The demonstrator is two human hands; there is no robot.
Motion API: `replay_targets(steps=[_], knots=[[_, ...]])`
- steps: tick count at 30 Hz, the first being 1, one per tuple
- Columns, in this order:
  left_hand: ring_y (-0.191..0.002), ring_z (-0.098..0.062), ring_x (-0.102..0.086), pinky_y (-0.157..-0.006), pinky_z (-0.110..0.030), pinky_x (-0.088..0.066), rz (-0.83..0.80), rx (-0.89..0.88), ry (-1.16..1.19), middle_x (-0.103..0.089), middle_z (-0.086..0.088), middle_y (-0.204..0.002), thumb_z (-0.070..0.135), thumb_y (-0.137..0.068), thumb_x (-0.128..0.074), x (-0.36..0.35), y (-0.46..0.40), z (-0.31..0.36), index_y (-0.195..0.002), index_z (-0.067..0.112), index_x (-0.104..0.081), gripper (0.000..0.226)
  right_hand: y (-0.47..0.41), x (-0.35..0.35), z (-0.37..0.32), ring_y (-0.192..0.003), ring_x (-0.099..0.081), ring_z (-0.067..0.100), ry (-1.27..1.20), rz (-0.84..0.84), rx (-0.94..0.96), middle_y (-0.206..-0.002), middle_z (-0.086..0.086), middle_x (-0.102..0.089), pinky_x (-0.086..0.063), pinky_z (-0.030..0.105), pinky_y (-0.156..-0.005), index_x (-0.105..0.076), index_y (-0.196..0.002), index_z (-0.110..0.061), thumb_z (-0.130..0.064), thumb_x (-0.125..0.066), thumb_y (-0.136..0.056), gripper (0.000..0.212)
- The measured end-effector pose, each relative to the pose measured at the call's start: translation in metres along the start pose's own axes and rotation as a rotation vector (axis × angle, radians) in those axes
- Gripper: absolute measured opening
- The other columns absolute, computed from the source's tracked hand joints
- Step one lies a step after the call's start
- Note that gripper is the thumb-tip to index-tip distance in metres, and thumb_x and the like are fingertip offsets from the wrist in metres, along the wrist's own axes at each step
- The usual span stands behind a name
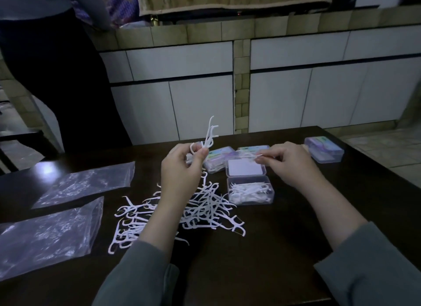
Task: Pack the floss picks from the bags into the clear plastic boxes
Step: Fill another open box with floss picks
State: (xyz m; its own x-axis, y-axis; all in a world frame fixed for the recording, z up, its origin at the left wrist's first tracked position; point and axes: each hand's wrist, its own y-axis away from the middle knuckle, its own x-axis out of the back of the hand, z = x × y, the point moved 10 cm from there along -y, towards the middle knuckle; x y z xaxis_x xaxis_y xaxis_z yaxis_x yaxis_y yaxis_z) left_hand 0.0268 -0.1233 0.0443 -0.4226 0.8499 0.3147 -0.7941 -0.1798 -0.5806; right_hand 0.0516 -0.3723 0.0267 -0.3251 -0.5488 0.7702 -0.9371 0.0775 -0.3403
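Observation:
A loose heap of white floss picks lies on the dark table in front of me. My left hand is raised above the heap and pinches a small bunch of floss picks that stick upward. My right hand pinches a single floss pick lying sideways, above an open clear plastic box partly filled with picks. The box's lid is flipped open behind it. Two flat clear bags lie at the left.
Shut boxes with coloured labels stand behind the open one, and another at the far right. A person in dark clothing stands at the table's far left. White cabinets run behind the table.

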Motion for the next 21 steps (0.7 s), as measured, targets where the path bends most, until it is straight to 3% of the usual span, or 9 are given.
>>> replay_targets(steps=[3,5,11,13,16,21], knots=[[-0.074,0.011,-0.051,-0.058,-0.003,-0.037,-0.032,-0.021,0.007,-0.061,0.011,-0.082,0.026,-0.09,-0.066,-0.024,-0.003,0.011,-0.086,0.025,-0.067,0.004,0.004,-0.005,0.004,-0.119,-0.045,0.019,0.111,-0.108,0.063,-0.119,-0.012,-0.065,-0.034,0.041,-0.1,-0.072,-0.107,-0.037,-0.041,-0.064,-0.088,0.021],[-0.074,0.014,-0.05,-0.06,-0.003,-0.036,-0.058,-0.033,0.001,-0.06,0.013,-0.082,0.027,-0.089,-0.066,-0.037,-0.004,0.015,-0.085,0.026,-0.066,0.005,0.007,-0.016,0.006,-0.118,-0.043,0.021,0.16,-0.195,0.081,-0.119,-0.017,-0.064,-0.03,0.035,-0.091,-0.071,-0.104,-0.045,-0.048,-0.064,-0.086,0.019],[-0.074,0.001,-0.049,-0.063,-0.018,-0.035,-0.121,-0.116,-0.117,-0.058,0.014,-0.083,0.031,-0.09,-0.064,-0.056,-0.003,0.017,-0.085,0.024,-0.064,0.009,0.019,-0.031,-0.009,-0.102,-0.03,0.017,0.21,-0.284,0.116,-0.121,-0.013,-0.062,-0.027,0.03,-0.08,-0.067,-0.116,-0.041,-0.046,-0.062,-0.088,0.029],[-0.071,-0.001,-0.047,-0.061,-0.021,-0.034,-0.162,-0.124,-0.146,-0.057,0.014,-0.081,0.031,-0.091,-0.063,-0.059,-0.002,0.014,-0.086,0.022,-0.066,0.01,0.02,-0.031,-0.011,-0.1,-0.03,0.013,0.203,-0.281,0.136,-0.12,-0.012,-0.063,-0.026,0.029,-0.082,-0.068,-0.116,-0.038,-0.047,-0.063,-0.088,0.031],[-0.07,-0.004,-0.047,-0.062,-0.023,-0.035,-0.256,-0.106,-0.179,-0.056,0.014,-0.079,0.033,-0.09,-0.064,-0.064,0.002,0.009,-0.089,0.023,-0.066,0.011,0.019,-0.025,-0.002,-0.116,-0.038,0.017,0.107,-0.254,0.107,-0.122,-0.014,-0.062,-0.027,0.031,-0.086,-0.068,-0.114,-0.04,-0.051,-0.068,-0.082,0.034],[-0.082,-0.004,-0.052,-0.069,-0.026,-0.042,-0.467,-0.072,-0.279,-0.062,0.009,-0.091,0.036,-0.091,-0.062,-0.078,0.015,0.01,-0.085,0.027,-0.065,0.011,0.02,-0.014,0.017,-0.118,-0.046,0.01,-0.016,-0.243,0.035,-0.12,-0.015,-0.059,-0.035,0.039,-0.105,-0.066,-0.114,-0.039,-0.051,-0.073,-0.077,0.039]])
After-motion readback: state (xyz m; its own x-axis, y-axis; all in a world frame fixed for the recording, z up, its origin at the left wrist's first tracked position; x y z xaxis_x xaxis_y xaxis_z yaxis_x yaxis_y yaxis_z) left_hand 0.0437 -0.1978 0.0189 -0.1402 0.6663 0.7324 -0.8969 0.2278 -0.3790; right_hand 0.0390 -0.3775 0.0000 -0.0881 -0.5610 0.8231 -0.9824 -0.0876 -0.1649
